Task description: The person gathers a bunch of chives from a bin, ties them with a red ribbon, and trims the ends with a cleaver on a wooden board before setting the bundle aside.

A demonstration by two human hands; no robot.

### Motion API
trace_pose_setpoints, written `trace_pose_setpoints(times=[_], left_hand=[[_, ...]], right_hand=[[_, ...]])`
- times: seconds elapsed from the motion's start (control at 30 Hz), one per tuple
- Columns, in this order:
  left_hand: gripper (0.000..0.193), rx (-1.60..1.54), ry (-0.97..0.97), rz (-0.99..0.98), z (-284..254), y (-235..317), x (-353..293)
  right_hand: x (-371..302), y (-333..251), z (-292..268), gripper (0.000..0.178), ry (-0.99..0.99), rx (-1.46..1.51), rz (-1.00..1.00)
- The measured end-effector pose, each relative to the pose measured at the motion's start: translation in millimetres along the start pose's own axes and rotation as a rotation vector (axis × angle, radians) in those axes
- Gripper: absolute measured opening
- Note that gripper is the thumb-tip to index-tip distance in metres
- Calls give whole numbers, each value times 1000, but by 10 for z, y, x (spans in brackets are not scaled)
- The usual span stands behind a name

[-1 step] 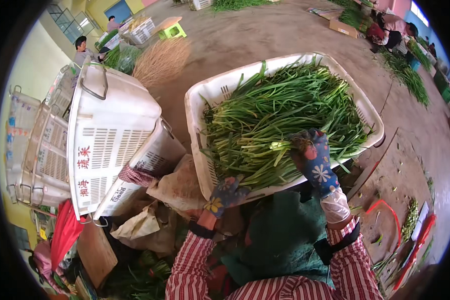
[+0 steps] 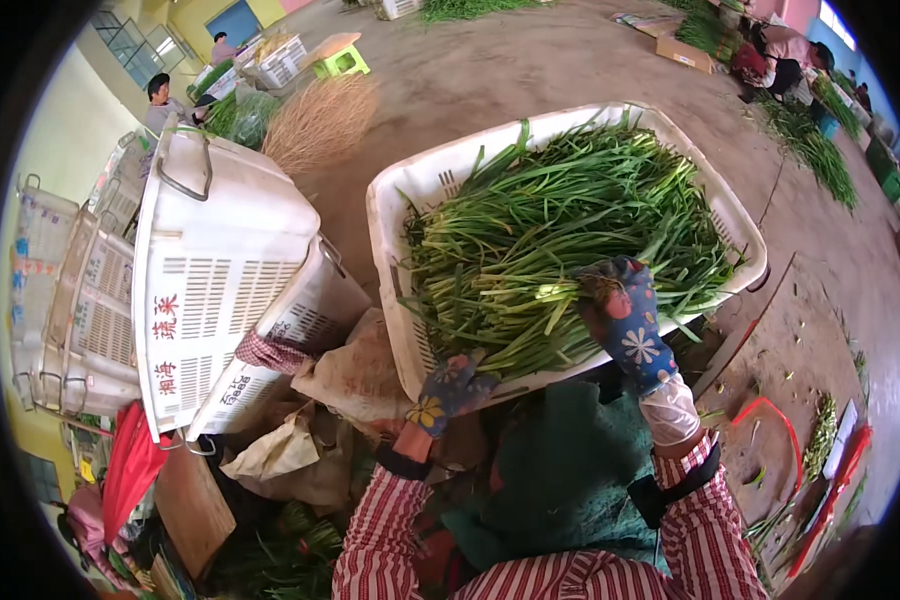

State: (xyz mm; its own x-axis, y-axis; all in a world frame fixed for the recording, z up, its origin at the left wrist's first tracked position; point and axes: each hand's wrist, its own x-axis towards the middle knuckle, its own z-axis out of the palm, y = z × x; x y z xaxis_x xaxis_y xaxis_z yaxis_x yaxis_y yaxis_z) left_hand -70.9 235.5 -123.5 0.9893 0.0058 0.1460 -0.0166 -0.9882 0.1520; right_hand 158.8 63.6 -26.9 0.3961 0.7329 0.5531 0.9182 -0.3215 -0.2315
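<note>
A white plastic crate (image 2: pixel 390 215) in front of me is heaped with long green garlic chives (image 2: pixel 560 225). Blue flowered gloves cover both of my hands. At the crate's near left corner, my left hand (image 2: pixel 450 395) is curled over the rim, with its fingertips beside the chives. My right hand (image 2: pixel 625 325) reaches over the near side of the crate. Its dirt-darkened fingers are closed at the pale stem ends of some chives, and the palm side is hidden.
Tall white crates (image 2: pixel 225 280) stand at the left, with a sack (image 2: pixel 360 370) beside them. Dark green cloth (image 2: pixel 570 470) covers my lap. A red strip (image 2: pixel 830 500) lies at the right. Dry brush (image 2: pixel 320 120) is beyond the crates; other people work farther back.
</note>
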Motion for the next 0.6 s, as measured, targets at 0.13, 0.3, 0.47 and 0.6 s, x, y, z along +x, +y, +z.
trace_pose_setpoints(times=[0.13, 0.3, 0.47, 0.6], left_hand=[[28, -450, -292, -375, -270, 137, 232], [45, -592, -156, -354, -195, 69, 281], [66, -875, -154, -562, 202, -105, 234], [60, -912, 38, -454, -193, 131, 386]], right_hand=[[-47, -152, 69, 30, -73, 99, 24], [-89, -196, 160, 35, -133, 100, -42], [-82, -90, 142, 39, -164, 213, -15], [-66, -46, 37, 38, -160, 280, -236]])
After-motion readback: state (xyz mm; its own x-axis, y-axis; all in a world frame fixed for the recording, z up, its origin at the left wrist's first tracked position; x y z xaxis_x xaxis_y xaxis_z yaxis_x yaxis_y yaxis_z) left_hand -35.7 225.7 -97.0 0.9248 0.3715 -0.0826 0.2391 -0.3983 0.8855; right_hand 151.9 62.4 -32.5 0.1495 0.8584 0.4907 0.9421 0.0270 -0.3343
